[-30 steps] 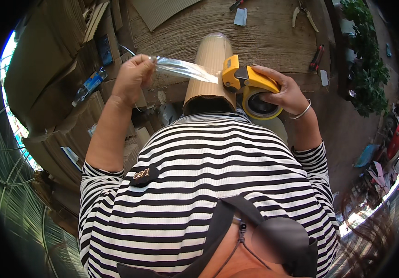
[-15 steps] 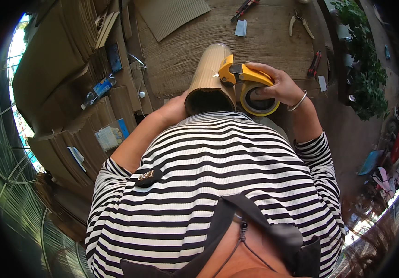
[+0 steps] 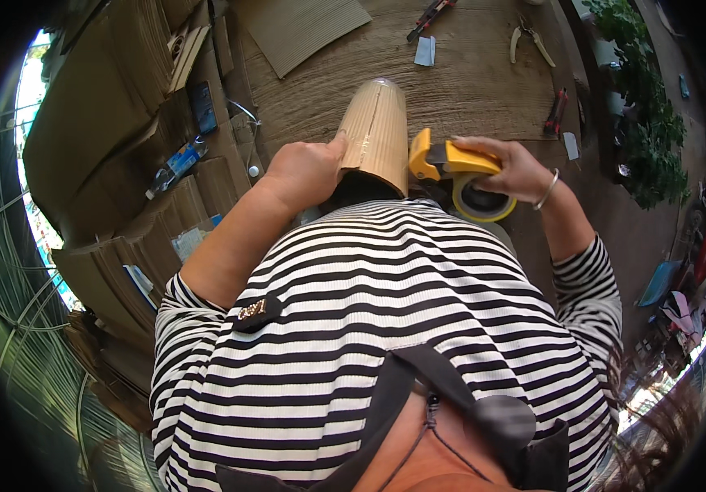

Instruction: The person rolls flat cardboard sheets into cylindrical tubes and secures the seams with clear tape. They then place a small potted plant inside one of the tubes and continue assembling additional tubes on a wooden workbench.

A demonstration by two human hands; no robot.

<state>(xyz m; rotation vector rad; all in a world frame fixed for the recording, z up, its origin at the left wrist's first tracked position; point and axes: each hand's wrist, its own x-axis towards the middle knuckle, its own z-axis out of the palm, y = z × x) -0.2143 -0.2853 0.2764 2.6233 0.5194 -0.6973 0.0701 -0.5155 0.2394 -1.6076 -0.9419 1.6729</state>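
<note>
A tube of rolled corrugated cardboard lies on the wooden table, its near end close to my striped shirt. A seam runs along its top, with shiny clear tape on it. My left hand grips the tube's left side near that end, fingers curled and partly hidden behind it. In my right hand is a yellow tape dispenser with a roll of tape in it. The dispenser's head is apart from the tube, just to its right.
Stacked cardboard and a plastic bottle lie at the left. Toward the far side are a flat cardboard sheet, a utility knife and pliers. Another red-and-black knife lies at the right, near green plants.
The dispenser has come off the tube and moved right and nearer me. The tube has turned so its seam shows on top. My left hand has shifted higher on its side.
</note>
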